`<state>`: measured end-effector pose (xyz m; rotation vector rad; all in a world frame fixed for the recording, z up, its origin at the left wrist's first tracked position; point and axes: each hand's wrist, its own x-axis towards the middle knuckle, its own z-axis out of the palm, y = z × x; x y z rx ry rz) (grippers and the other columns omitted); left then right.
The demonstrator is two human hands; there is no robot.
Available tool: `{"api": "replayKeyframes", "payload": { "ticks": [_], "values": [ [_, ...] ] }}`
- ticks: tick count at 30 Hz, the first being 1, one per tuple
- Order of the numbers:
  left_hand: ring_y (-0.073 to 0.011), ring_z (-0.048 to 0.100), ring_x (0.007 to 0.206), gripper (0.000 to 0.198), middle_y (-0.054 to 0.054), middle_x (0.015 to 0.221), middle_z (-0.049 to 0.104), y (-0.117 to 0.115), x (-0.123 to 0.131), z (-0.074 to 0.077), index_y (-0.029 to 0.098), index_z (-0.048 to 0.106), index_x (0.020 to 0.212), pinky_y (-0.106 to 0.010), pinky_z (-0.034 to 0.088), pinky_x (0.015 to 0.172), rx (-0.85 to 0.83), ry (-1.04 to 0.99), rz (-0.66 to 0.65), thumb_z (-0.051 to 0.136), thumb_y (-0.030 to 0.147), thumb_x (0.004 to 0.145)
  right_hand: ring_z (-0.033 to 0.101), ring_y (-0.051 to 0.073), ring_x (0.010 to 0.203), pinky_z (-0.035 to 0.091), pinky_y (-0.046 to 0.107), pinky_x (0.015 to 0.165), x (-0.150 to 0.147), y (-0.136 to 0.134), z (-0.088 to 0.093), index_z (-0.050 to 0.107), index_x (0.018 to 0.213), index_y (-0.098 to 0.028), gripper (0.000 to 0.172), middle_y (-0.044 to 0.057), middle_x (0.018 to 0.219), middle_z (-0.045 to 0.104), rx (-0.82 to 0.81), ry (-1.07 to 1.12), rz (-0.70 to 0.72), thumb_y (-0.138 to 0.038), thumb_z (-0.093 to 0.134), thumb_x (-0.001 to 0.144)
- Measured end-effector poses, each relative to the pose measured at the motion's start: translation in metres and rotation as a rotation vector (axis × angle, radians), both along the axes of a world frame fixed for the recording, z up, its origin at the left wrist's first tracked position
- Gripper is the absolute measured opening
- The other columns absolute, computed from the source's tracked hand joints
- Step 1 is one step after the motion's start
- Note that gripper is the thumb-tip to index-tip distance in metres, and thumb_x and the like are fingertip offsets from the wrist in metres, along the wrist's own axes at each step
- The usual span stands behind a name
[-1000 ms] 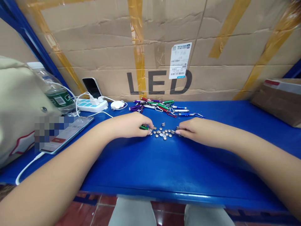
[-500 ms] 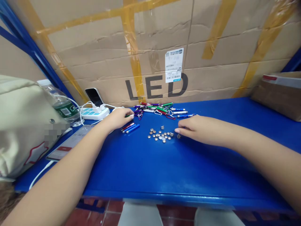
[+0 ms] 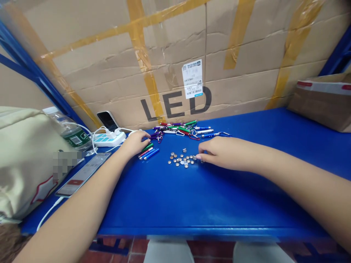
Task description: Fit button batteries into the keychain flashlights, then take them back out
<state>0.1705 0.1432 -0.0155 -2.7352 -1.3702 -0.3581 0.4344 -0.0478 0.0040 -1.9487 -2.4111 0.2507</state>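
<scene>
My left hand (image 3: 135,142) is over the left of the table, its fingers apart above a green tube (image 3: 148,147). Beside that tube lie a red tube (image 3: 146,153) and a blue tube (image 3: 151,153), roughly parallel. My right hand (image 3: 215,151) rests low at the right of a scatter of small round button cells (image 3: 182,160). A gap shows between its thumb and curled forefinger, and nothing is visible in it. Close to the thumb tip is a small stack of cells (image 3: 194,157). A small metal piece (image 3: 202,161) is partly hidden under the fingers.
Slim coloured penlights (image 3: 183,129) with carabiner clips are heaped at the back of the blue table (image 3: 170,204). At left are a power strip (image 3: 111,140), phone (image 3: 83,175), bottle (image 3: 78,137) and beige bag (image 3: 24,153). A large cardboard box (image 3: 109,73) stands behind; a smaller box (image 3: 320,104) sits right.
My left hand has let go of the green tube, which now lies beside the red and blue ones. My right hand stays by the cells. The view has shifted slightly.
</scene>
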Motion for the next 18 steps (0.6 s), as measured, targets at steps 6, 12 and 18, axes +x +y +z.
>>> {"api": "replayKeyframes", "payload": {
  "ticks": [6,12,18],
  "values": [
    [-0.0262,0.062,0.109,0.036,-0.009,0.116,0.07,0.005,0.006,-0.011,0.017,0.069,0.111,-0.038,0.046,0.1,-0.002,-0.032,-0.005,0.048,0.031,0.086,0.062,0.021,0.076,0.039,0.03,0.062,0.003,0.002,-0.001,0.066,0.087,-0.02,0.033,0.007,0.094,0.071,0.004,0.023,0.013,-0.04,0.041,0.095],
    [-0.0258,0.065,0.101,0.037,-0.007,0.111,0.072,0.001,0.013,-0.011,0.02,0.072,0.108,-0.036,0.05,0.09,-0.109,-0.072,-0.01,0.05,0.04,0.086,0.061,0.02,0.072,0.038,0.03,0.06,0.003,0.001,-0.001,0.066,0.085,-0.021,0.035,0.007,0.091,0.071,-0.003,0.032,0.024,-0.043,0.04,0.094],
    [-0.0241,0.068,0.084,0.035,-0.006,0.092,0.075,0.003,0.01,-0.011,0.02,0.075,0.09,-0.033,0.052,0.077,-0.194,-0.121,0.036,0.059,0.049,0.08,0.062,0.02,0.073,0.038,0.03,0.06,0.005,0.002,-0.003,0.067,0.087,-0.021,0.035,0.007,0.093,0.071,-0.014,0.034,0.014,-0.044,0.041,0.094]
  ]
}}
